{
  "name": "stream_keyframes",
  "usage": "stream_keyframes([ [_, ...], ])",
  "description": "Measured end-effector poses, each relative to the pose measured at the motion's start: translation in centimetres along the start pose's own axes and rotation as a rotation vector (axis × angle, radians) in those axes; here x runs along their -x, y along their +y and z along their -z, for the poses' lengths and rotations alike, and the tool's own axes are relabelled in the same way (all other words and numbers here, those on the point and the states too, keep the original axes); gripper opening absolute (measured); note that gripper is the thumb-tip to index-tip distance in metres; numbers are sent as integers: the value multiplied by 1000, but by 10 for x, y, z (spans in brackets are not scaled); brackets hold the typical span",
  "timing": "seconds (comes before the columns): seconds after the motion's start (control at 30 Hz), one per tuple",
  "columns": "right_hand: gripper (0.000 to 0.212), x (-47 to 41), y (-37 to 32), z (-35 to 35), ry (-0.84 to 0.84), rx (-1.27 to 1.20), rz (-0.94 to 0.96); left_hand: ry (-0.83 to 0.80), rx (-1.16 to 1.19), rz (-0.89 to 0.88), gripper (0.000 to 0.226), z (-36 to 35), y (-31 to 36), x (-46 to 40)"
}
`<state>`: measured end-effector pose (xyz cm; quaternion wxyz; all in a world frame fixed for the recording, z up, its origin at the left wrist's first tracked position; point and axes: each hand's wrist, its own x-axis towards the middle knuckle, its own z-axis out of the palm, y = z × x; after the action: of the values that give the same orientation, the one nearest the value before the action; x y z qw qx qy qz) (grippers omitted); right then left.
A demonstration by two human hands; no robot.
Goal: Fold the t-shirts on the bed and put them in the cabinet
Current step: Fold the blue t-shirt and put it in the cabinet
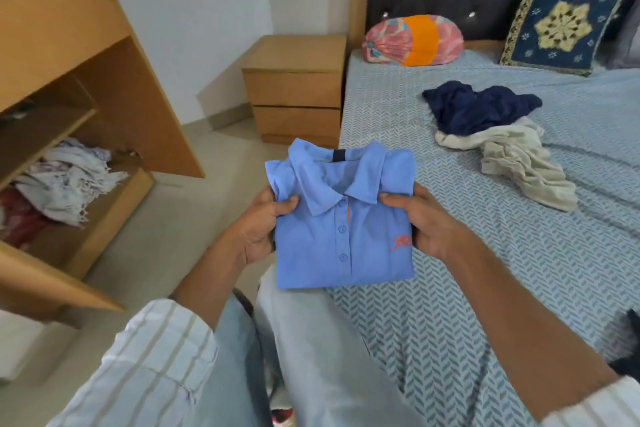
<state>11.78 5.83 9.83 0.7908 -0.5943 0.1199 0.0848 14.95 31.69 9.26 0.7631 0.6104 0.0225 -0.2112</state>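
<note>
Left hand [263, 225] and right hand [427, 224] each curled round a side of the folded blue shirt [341, 222], thumbs pinching on top just under the collar, fingers hidden beneath. Held level in the air off the bed's left edge, above the knees, collar away from the body, buttons up.

Judged progress: one shirt folded and ready for the cabinet, not yet shelved. Two left (as far as can be told from crumpled heaps): a navy garment [479, 107] lying toward the middle of the bed [450, 340], with a cream one [519, 163] touching it on the near side and trailing toward the right edge. Both unfolded.

Cabinet [104, 73] open on the left, across a strip of bare floor [214, 156]. Lower shelf already carrying a loose pile of whitish and red cloth [65, 180] toward its back left, with bare board toward its front edge. Open door panel at near left jutting into the path; worth minding on the swing over. Nightstand [294, 87] against the bed's head corner, well apart from the hands. Bolster [412, 40] and cushion [562, 22] along the headboard edge
</note>
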Motion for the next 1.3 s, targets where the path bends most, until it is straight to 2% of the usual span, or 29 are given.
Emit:
stream_keyframes([
  [0.13,36,-59,12,-30,-29,45,-73,47,-8,58,35,51,2,-34],
  [0.3,30,-159,46,-71,-57,87,-192,57,47,153,42,135,-12,-102],
  [0.4,33,-215,68,-92,-49,103,-254,47,79,178,55,177,-18,-142],
  [0.53,38,-263,56,-130,-61,103,-322,69,95,173,67,209,15,-172],
  [0.7,51,-261,-38,-179,-154,96,-362,94,99,209,68,212,123,-157],
  [0.8,53,-245,-120,-215,-199,110,-377,120,93,226,65,201,212,-132],
  [1.03,64,-213,-275,-275,-314,120,-366,179,120,226,60,179,362,-80],
  [1.17,65,-210,-319,-308,-380,141,-400,236,125,201,53,176,410,-52],
  [1.3,65,-229,-339,-363,-544,192,-388,366,65,142,50,199,440,-26],
])
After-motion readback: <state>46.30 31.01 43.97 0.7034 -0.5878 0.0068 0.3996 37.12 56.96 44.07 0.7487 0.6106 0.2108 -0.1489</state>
